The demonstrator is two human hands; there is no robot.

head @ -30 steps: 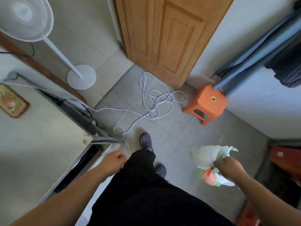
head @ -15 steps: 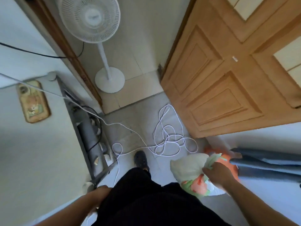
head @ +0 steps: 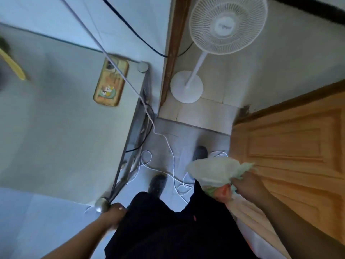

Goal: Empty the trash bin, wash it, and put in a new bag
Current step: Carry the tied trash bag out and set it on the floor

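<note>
A full, pale green trash bag [head: 214,171] hangs at my right side, with orange and green rubbish showing through its lower part. My right hand [head: 248,184] grips the bag by its bunched neck. My left hand [head: 114,214] hangs by my left hip with the fingers loosely curled and nothing in it, next to the table's metal corner. The trash bin itself is not in view.
A pale table [head: 56,128] with a phone [head: 111,85] on it fills the left. A white cable [head: 168,146] runs off it and coils on the floor around my feet. A white standing fan [head: 224,28] stands ahead past the threshold, a wooden door [head: 291,150] on the right.
The view has swung left as I walk forward: the fan and door have shifted right and nearer, and the orange stool has left the view. The bag stays in my right hand.
</note>
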